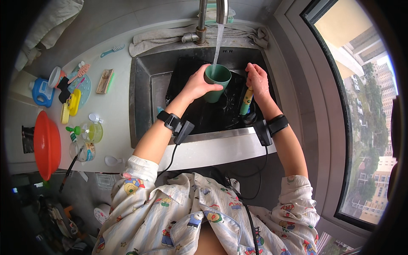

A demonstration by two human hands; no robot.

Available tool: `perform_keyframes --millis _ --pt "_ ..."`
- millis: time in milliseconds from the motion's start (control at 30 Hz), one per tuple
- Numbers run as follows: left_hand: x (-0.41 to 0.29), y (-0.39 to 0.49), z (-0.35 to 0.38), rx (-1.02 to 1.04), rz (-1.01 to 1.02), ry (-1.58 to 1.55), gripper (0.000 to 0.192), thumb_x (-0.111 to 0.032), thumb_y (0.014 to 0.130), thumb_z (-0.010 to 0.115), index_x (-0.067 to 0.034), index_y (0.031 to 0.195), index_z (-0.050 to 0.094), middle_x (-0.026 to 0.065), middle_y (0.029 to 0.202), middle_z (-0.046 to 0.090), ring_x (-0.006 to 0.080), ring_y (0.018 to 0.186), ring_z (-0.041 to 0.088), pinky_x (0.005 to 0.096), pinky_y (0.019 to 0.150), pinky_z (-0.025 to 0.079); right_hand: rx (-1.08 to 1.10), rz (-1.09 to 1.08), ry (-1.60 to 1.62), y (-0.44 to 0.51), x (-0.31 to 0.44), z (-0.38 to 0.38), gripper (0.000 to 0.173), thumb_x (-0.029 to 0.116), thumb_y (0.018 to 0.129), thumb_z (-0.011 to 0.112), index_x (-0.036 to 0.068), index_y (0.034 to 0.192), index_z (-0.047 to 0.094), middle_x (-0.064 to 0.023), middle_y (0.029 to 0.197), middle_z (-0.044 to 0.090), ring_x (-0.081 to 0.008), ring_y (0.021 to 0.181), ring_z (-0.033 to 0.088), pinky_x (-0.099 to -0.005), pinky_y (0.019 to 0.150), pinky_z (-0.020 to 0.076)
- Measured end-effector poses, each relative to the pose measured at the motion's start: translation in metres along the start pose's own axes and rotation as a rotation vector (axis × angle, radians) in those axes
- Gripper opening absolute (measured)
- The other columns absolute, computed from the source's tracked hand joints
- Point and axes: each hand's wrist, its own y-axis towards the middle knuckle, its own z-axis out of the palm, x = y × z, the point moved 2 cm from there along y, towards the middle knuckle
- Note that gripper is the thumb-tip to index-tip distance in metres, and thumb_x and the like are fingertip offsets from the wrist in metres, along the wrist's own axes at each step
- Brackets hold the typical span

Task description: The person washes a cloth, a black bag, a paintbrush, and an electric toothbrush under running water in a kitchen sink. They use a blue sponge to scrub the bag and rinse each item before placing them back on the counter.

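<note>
My left hand (201,83) is wrapped around a green cup (217,91) from its left side, thumb across the front. A stream of water (218,43) from the metal faucet (222,12) runs into the tilted cup's mouth. To the right, my wet right hand (257,79) is closed around a slim tool with a yellow-and-green printed handle (246,101), which points down; its upper end is hidden by my fingers. Both hands are over the sink (145,95), where a wet, black flat object (188,118) lies beneath them.
On the left counter are a scrub brush (105,81), a green-topped spray bottle (91,131), a yellow brush (74,102), a blue jug (43,92) and a red basin (47,145). A grey cloth (159,39) lies behind the sink. A window (366,127) is at right.
</note>
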Motion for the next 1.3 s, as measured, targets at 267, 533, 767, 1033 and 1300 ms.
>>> perform_keyframes --millis 267,533,767,1033,1300 --pt "0.004 -0.001 -0.021 -0.11 0.038 0.084 0.075 -0.024 0.058 0.079 -0.005 0.12 0.042 0.0114 0.113 0.055 0.0218 0.106 0.052 0.0315 0.091 0.039 0.016 -0.008 -0.028 0.002 -0.003 0.004 0.022 0.023 0.088 0.05 0.006 0.076 0.047 0.0051 0.051 0.033 -0.0053 0.042 0.03 -0.0206 0.04 0.0267" --pt "0.003 0.024 -0.024 -0.291 0.039 -0.057 0.066 -0.023 0.06 0.078 -0.002 0.114 0.047 0.0117 0.108 0.057 0.0208 0.1 0.055 0.0313 0.086 0.043 0.003 -0.014 -0.036 -0.002 -0.002 0.002 0.021 0.022 0.088 0.05 0.006 0.075 0.047 0.0043 0.05 0.034 -0.0061 0.041 0.031 -0.021 0.04 0.0275" --pt "0.0 0.026 -0.014 -0.251 -0.145 -0.213 0.057 -0.023 0.062 0.077 0.001 0.107 0.051 0.0116 0.103 0.058 0.0182 0.094 0.056 0.0302 0.083 0.044 -0.003 -0.005 -0.019 -0.004 0.001 0.001 0.02 0.022 0.087 0.051 0.006 0.075 0.048 0.0045 0.049 0.034 -0.006 0.041 0.031 -0.0214 0.04 0.0271" --pt "-0.004 0.017 -0.026 -0.258 -0.102 -0.107 0.058 -0.021 0.065 0.076 -0.001 0.112 0.048 0.0098 0.104 0.058 0.0172 0.096 0.055 0.0298 0.084 0.043 0.092 -0.024 0.103 -0.005 0.004 0.008 0.009 0.015 0.086 0.048 0.007 0.081 0.048 0.0039 0.054 0.035 -0.0069 0.045 0.033 -0.0222 0.044 0.0295" --pt "-0.023 0.011 -0.033 -0.354 0.207 0.382 0.071 -0.027 0.058 0.078 -0.002 0.113 0.041 0.0151 0.11 0.051 0.027 0.102 0.051 0.0354 0.09 0.039 0.221 -0.048 0.186 -0.002 0.003 0.024 0.007 0.01 0.087 0.04 0.007 0.09 0.045 0.0022 0.061 0.033 -0.0072 0.05 0.03 -0.0226 0.05 0.0312"
